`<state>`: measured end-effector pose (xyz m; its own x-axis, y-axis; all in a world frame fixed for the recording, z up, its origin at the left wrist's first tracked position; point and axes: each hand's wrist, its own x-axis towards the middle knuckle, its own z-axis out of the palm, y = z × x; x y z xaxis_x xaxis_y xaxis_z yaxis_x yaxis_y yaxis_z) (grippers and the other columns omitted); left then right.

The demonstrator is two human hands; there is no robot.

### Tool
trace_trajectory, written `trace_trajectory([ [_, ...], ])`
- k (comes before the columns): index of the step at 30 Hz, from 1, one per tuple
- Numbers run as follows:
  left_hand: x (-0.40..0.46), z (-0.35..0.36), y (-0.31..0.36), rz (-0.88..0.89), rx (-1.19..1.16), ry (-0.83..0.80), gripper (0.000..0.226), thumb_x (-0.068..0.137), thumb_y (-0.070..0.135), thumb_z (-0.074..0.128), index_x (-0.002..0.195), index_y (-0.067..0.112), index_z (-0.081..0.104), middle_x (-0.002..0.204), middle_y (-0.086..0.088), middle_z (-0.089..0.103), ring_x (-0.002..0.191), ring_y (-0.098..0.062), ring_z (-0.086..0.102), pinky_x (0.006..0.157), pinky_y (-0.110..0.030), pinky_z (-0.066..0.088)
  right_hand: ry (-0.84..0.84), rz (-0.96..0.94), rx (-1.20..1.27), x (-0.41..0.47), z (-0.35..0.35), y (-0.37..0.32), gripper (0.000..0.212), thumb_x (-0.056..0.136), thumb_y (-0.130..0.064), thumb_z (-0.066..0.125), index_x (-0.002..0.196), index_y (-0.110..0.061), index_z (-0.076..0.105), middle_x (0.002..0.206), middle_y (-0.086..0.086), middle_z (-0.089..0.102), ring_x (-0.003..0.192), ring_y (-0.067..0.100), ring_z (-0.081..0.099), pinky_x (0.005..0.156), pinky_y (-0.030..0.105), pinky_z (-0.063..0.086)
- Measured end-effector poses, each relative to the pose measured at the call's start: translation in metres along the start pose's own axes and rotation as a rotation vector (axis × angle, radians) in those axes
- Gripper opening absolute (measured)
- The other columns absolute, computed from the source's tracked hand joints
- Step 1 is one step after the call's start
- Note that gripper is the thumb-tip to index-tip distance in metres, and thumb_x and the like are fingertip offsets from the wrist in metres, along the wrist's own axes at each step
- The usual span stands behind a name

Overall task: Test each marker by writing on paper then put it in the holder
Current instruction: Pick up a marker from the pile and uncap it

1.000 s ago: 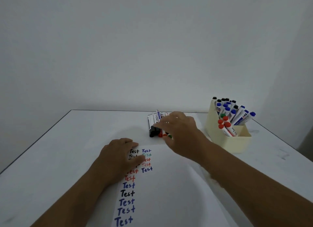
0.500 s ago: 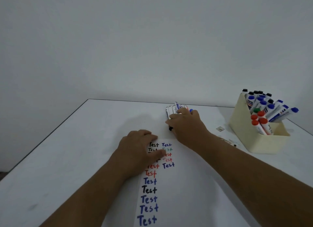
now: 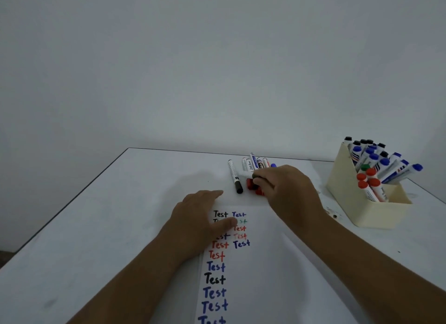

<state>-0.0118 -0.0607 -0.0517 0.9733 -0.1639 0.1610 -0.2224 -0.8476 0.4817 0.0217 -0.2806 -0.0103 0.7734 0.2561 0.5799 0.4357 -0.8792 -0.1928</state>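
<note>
Markers (image 3: 251, 165) lying untested on the white worktop (image 3: 120, 215): your right hand (image 3: 287, 191) has now closed on one, while your left hand (image 3: 195, 217) still lies flat on the white paper (image 3: 265, 275).

One holder (image 3: 357, 203), one paper (image 3: 260, 275), two hands.
</note>
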Motion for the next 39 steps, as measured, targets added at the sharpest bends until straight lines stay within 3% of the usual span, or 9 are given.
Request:
trace_trajectory([
  [5,-0.003,-0.003,0.003,0.012,-0.21,0.087,0.08,0.085,0.065,0.061,0.151,0.042,0.025,0.145,0.019,0.043,0.132,-0.006,0.039,0.11,-0.033,0.037,0.305,0.033,0.283,-0.029,-0.03,-0.032,0.01,0.089,-0.016,0.075,0.097,-0.02,0.08,0.089,-0.019,0.075,0.092,0.006,0.066,0.078,0.011,0.048],
  [8,-0.004,-0.01,0.005,-0.026,-0.424,0.153,0.064,0.092,0.061,0.054,0.149,0.042,0.033,0.129,0.023,0.057,0.114,0.001,0.054,0.102,-0.03,0.046,0.322,0.087,0.45,-0.044,-0.03,-0.042,0.02,0.085,-0.019,0.079,0.103,-0.027,0.08,0.093,-0.036,0.065,0.094,-0.007,0.067,0.083,0.008,0.05],
  [12,-0.014,-0.023,0.015,-0.053,-0.684,0.212,0.043,0.095,0.052,0.048,0.136,0.039,0.051,0.115,0.021,0.069,0.103,0.018,0.057,0.081,-0.002,0.045,0.244,0.06,0.545,-0.06,-0.013,-0.044,0.026,0.082,-0.034,0.076,0.107,-0.024,0.078,0.1,-0.024,0.072,0.097,-0.008,0.066,0.084,0.01,0.053],
  [18,-0.022,-0.015,0.035,-0.059,-0.955,0.116,0.041,0.098,0.028,0.06,0.138,0.03,0.051,0.11,0.004,0.074,0.104,-0.014,0.07,0.092,-0.036,0.057,0.061,-0.063,0.427,-0.06,0.008,-0.039,0.041,0.084,-0.058,0.062,0.097,-0.022,0.077,0.097,-0.014,0.069,0.085,0.0,0.064,0.082,0.001,0.046],
  [23,-0.023,-0.007,0.042,-0.013,-0.952,0.138,0.039,0.101,0.025,0.054,0.136,0.04,0.055,0.094,0.004,0.069,0.092,-0.018,0.072,0.091,-0.041,0.058,0.106,-0.113,0.414,-0.061,0.01,-0.038,0.025,0.085,-0.053,0.062,0.09,-0.03,0.071,0.086,-0.022,0.062,0.086,-0.012,0.055,0.073,0.0,0.043],
  [26,-0.023,-0.008,0.04,0.024,-0.833,0.126,0.037,0.102,0.036,0.049,0.138,0.04,0.053,0.077,0.014,0.06,0.074,-0.011,0.063,0.077,-0.031,0.058,0.143,0.111,0.604,-0.062,0.0,-0.04,0.029,0.083,-0.053,0.072,0.105,-0.037,0.062,0.086,-0.018,0.058,0.083,0.004,0.057,0.068,0.014,0.05],
  [28,-0.023,-0.007,0.041,0.077,-0.653,0.115,0.024,0.103,0.037,0.048,0.123,0.036,0.061,0.07,0.017,0.057,0.065,-0.003,0.054,0.064,-0.019,0.048,0.093,0.283,0.812,-0.06,-0.007,-0.039,0.039,0.081,-0.053,0.073,0.116,-0.038,0.062,0.092,-0.016,0.059,0.082,0.007,0.058,0.068,0.019,0.052],
  [32,-0.027,-0.004,0.044,0.193,-0.323,-0.01,0.023,0.099,0.05,0.041,0.108,0.036,0.058,0.081,0.016,0.062,0.077,0.003,0.058,0.065,-0.01,0.042,-0.065,0.46,1.116,-0.059,-0.011,-0.042,0.029,0.084,-0.041,0.073,0.112,-0.031,0.07,0.074,-0.012,0.067,0.065,0.006,0.056,0.062,0.02,0.051],
  [39,-0.026,-0.011,0.037,0.303,-0.2,0.036,0.011,0.104,0.04,0.043,0.11,0.045,0.051,0.082,0.025,0.06,0.076,-0.003,0.058,0.063,-0.012,0.041,-0.047,0.435,1.148,-0.061,-0.019,-0.049,0.03,0.073,-0.041,0.067,0.096,-0.023,0.074,0.065,-0.009,0.069,0.057,0.004,0.059,0.06,0.016,0.051],
])
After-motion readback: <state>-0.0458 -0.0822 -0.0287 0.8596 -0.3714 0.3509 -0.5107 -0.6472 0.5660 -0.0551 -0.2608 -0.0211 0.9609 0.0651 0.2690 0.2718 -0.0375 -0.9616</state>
